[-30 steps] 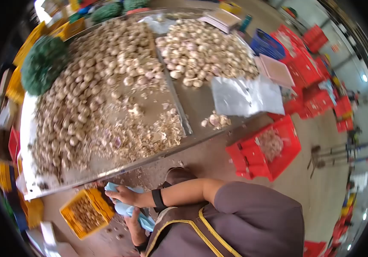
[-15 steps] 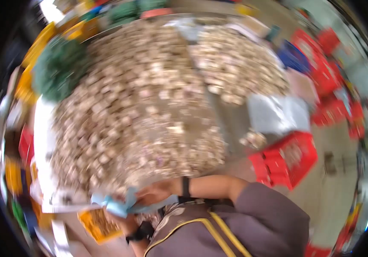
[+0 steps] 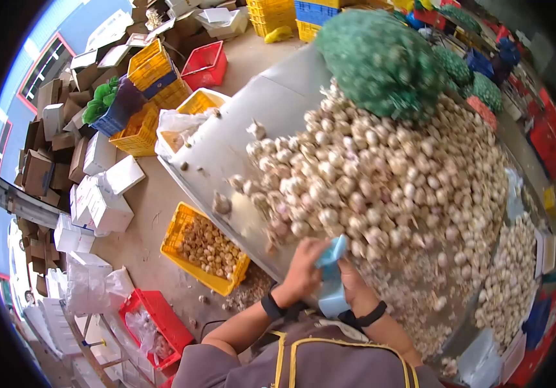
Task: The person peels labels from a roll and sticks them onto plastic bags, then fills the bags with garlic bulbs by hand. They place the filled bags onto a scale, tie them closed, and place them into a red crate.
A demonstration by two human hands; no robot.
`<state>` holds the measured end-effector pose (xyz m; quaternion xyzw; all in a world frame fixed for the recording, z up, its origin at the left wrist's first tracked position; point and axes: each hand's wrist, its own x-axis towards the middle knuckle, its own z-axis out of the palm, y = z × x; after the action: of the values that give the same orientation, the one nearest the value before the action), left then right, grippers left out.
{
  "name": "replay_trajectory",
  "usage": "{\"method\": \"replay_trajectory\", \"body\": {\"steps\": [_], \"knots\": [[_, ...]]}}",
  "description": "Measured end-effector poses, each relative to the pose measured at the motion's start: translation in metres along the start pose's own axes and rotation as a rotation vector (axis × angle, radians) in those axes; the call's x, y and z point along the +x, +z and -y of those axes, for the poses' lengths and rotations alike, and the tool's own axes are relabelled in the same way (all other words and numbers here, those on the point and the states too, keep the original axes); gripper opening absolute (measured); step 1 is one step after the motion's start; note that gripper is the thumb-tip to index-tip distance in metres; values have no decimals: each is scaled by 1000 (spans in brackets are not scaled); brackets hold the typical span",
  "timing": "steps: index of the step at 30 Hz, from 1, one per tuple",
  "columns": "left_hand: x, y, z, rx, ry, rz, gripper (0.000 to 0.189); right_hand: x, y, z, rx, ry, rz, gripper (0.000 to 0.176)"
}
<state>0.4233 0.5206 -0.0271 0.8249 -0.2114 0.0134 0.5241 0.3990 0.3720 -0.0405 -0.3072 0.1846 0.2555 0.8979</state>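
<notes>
Between both hands is a light blue, limp cloth-like strip (image 3: 333, 299); its exact kind is unclear. My left hand (image 3: 305, 266) has its fingers curled around the upper left side of the strip. On the other side my right hand (image 3: 354, 284) grips it too, partly covering it. The strip's lower end hangs in front of my body. Both hands are over the near edge of a metal table (image 3: 278, 97), close to a large heap of garlic bulbs (image 3: 355, 187). Each wrist wears a black band.
A green mesh sack (image 3: 381, 64) sits on the heap. Below the table's edge, a yellow crate (image 3: 173, 240) holds garlic pieces on the floor. Nearby is a red crate (image 3: 176, 326) with plastic bags in it. White boxes (image 3: 100, 204) are stacked at left.
My view has swung left, so the floor crates and boxes now show. Both hands still hold the blue strip, which stands more upright between them.
</notes>
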Motion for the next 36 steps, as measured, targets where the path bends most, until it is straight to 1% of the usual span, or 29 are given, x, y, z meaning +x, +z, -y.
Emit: {"method": "replay_trajectory", "body": {"steps": [1, 3, 5, 6, 7, 8, 9, 10, 11, 12, 13, 14, 15, 16, 17, 18, 20, 21, 23, 25, 27, 29, 30, 31, 32, 33, 34, 35, 36], "knots": [[12, -16, 6, 98, 84, 87, 46, 25, 26, 4, 85, -67, -74, 45], [29, -56, 18, 288, 124, 183, 46, 66, 62, 15, -25, 88, -152, 44], [54, -104, 52, 296, 157, 245, 49, 117, 66, -4, 197, 125, -18, 39], [68, -130, 66, 309, 107, 275, 49, 134, 92, -1, 164, 111, -31, 37], [79, -153, 81, 316, 69, 326, 52, 154, 99, -8, 190, 170, 56, 37], [85, -176, 107, 409, 65, 342, 50, 169, 110, -14, 141, 174, 75, 36], [93, -197, 141, 491, 86, 361, 49, 181, 132, -11, 222, 230, 265, 36], [104, -222, 180, 510, 182, 284, 51, 181, 148, 3, 114, 158, 346, 41], [120, -259, 227, 591, 169, 343, 55, 190, 147, -6, 69, 210, 175, 48], [134, -296, 281, 713, 120, 105, 53, 199, 138, -4, 32, 218, 379, 53], [169, -348, 351, 815, 61, -78, 51, 203, 140, 5, -18, 220, 473, 52], [214, -387, 354, 625, 21, -276, 53, 200, 140, 13, -15, 261, 365, 46], [262, -408, 255, 1005, 45, -298, 60, 194, 131, 17, 5, 171, 306, 46], [284, -448, 322, 970, 79, -433, 58, 187, 120, 21, 6, 99, 191, 41], [282, -473, 364, 909, 144, -405, 58, 178, 109, 31, 3, 34, 80, 37], [329, -528, 443, 963, -36, -534, 46, 159, 97, 43, 32, -44, -18, 38], [408, -432, 434, 808, 117, -413, 47, 93, 36, 56, 69, -316, -261, 37], [413, -402, 425, 738, 175, -348, 47, 57, 21, 62, 73, -392, -371, 36], [398, -336, 401, 607, 278, -220, 48, -2, -44, 48, 130, -601, -534, 32], [353, -267, 370, 480, 357, -106, 50, -91, -54, 46, 233, -710, -806, 29], [306, -160, 264, 209, -67, 153, 45, -174, -98, 16, 333, -860, -931, 28], [242, -52, 161, 74, 140, 199, 44, -255, -140, -25, 462, -1042, -1075, 29], [202, -7, 113, 63, 89, 324, 39, -294, -160, -48, 533, -1115, -1178, 30], [158, 58, 105, -564, -128, 384, 36, -331, -187, -73, 650, -1174, -1269, 30], [126, 93, 56, -57, 354, 524, 35, -368, -214, -98, 767, -1226, -1360, 30], [83, 125, -6, -159, 85, 776, 30, -404, -239, -122, 772, -1236, -1361, 30], [45, 156, -57, -90, 443, 806, 26, -439, -264, -145, 868, -1274, -1406, 32], [10, 189, -89, -122, 459, 890, 23, -472, -289, -167, 969, -1300, -1445, 34], [-23, 225, -110, -140, 466, 949, 22, -525, -320, -181, 936, -1294, -1447, 34]]}}
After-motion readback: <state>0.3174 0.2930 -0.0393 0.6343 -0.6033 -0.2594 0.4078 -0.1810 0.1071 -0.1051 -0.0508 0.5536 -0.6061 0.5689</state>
